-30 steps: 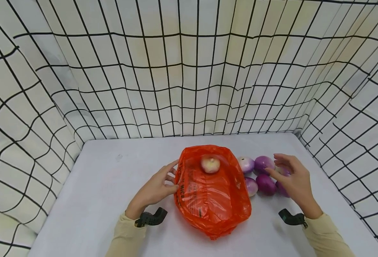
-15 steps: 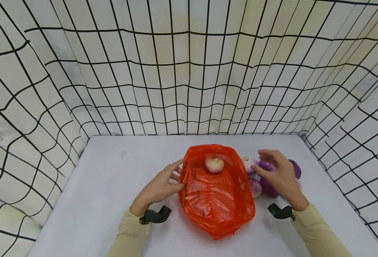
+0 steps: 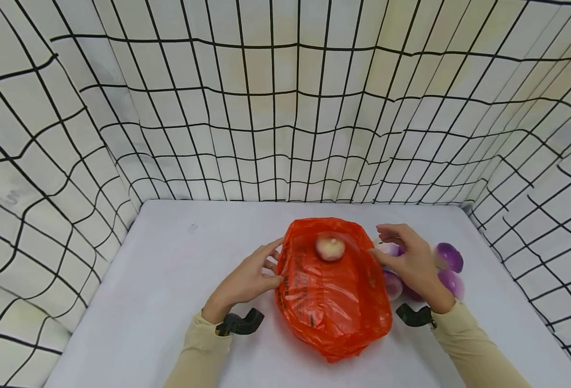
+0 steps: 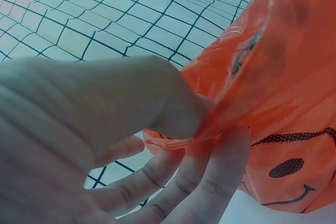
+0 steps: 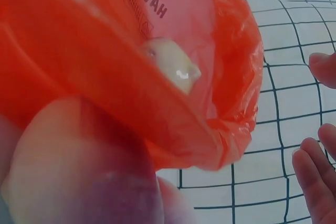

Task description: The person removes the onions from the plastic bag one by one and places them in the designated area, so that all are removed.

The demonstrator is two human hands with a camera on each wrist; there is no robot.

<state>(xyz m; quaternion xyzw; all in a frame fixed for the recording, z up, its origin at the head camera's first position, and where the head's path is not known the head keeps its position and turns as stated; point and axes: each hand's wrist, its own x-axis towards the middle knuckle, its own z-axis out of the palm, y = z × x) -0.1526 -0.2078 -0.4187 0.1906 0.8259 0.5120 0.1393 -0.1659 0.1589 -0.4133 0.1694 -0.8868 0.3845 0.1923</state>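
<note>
An orange-red plastic bag (image 3: 324, 302) stands with its mouth spread open, one pale onion (image 3: 330, 247) inside against the back. My left hand (image 3: 246, 283) pinches the bag's left rim, thumb inside and fingers outside, as the left wrist view shows. Beside the right rim is my right hand (image 3: 409, 264), fingers parted and nothing between them. Its fingertips (image 5: 310, 169) appear at the right of the right wrist view. Below and behind it lie several purple onions (image 3: 450, 257), partly hidden by the hand. One onion (image 5: 86, 166) looms large in the right wrist view.
A white table (image 3: 169, 285) bears everything. Black netting (image 3: 285, 108) over pale walls encloses its back and both sides. A dark device (image 3: 239, 322) is strapped to the left wrist, and a similar dark device (image 3: 413, 315) to the right wrist.
My right hand has moved left, from over the purple onions to the bag's right rim, uncovering the onions on the far right. The left hand keeps its grip. The head view has shifted slightly.
</note>
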